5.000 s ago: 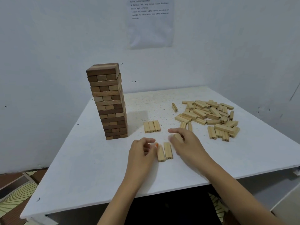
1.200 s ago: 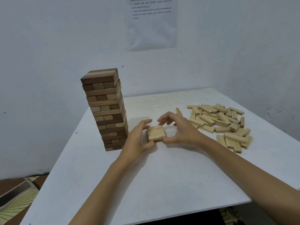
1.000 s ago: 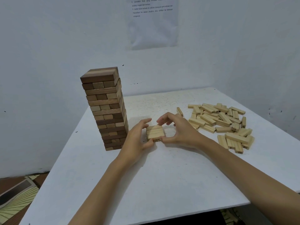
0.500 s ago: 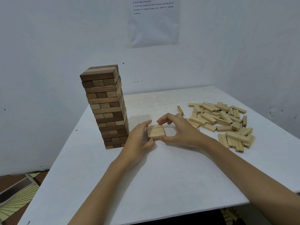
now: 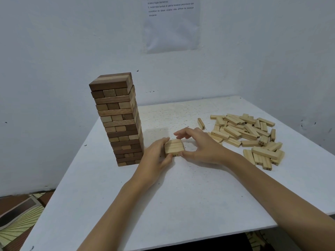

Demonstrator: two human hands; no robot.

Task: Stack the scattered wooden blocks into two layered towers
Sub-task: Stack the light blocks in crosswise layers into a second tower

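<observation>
A tall tower of dark and light wooden blocks stands at the table's left. Just right of it sits a small stack of pale blocks, two layers high. My left hand grips the stack's left side with thumb and fingers curled round it. My right hand holds its right side, fingers arched over the far edge and thumb at the near corner. A heap of loose pale blocks lies scattered at the right.
The white table fills the view, with its front edge near me and its right edge beyond the heap. One lone block lies between stack and heap. Walls close in behind and right, with a paper sheet taped up.
Five seconds ago both hands gathered three blocks near the table's front; those now sit as a second layer on the small stack. Over the last second the hands only squared the stack.
</observation>
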